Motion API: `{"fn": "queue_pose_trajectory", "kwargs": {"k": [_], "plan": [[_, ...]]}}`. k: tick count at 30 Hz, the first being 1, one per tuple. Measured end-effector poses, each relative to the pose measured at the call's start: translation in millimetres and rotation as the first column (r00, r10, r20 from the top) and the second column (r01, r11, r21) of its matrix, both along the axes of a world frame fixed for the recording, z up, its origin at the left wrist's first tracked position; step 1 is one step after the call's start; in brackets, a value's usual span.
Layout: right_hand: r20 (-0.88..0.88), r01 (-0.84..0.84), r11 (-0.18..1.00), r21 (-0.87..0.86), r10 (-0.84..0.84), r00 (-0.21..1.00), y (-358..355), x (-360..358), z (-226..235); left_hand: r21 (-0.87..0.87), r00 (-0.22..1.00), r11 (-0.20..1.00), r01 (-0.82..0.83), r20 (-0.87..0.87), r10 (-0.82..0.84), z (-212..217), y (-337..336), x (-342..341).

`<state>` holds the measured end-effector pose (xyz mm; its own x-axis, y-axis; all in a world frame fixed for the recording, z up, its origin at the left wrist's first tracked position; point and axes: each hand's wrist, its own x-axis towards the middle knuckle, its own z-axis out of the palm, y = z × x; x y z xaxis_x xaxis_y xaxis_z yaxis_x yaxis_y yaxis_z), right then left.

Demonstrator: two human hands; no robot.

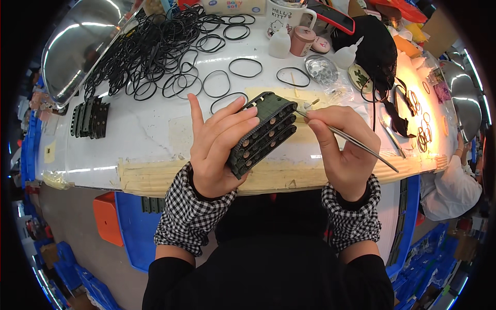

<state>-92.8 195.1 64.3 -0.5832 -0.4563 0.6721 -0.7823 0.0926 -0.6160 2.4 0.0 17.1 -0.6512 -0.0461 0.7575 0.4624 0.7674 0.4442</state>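
My left hand is closed round a stack of dark green plastic parts, tilted up over the table's near edge. Black toothed edging and small round metal-coloured discs show along its side. Between thumb and fingers of my right hand is a slim metal tool, probably tweezers. Its tip touches or nearly touches the upper right corner of the stack; I cannot tell which. Far to the left, a similar stack of green parts stands on the white table.
A tangled heap of black rubber bands covers the back left, beside a shiny metal lamp shade. Beyond my hands are a white mug, a pink jar and white squeeze bottles. Another person's sleeve shows far right.
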Motion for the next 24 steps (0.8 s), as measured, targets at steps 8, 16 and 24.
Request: {"fn": "queue_pose_trajectory", "kwargs": {"k": [8,16,24], "plan": [[-0.005,0.262,0.964,0.044,-0.262,0.965,19,-15,-11,0.105,0.994,0.994,0.04,0.093,-0.05,-1,-1,-4],[-0.132,0.323,0.915,0.24,-0.299,0.945,10,-31,-35,0.293,0.978,0.949,0.114,0.137,-0.16,-7,-7,-2],[0.015,0.316,0.946,-0.067,-0.316,0.949,8,-19,-24,0.242,0.972,0.962,0.123,0.165,-0.166,-4,-6,-1]]}}
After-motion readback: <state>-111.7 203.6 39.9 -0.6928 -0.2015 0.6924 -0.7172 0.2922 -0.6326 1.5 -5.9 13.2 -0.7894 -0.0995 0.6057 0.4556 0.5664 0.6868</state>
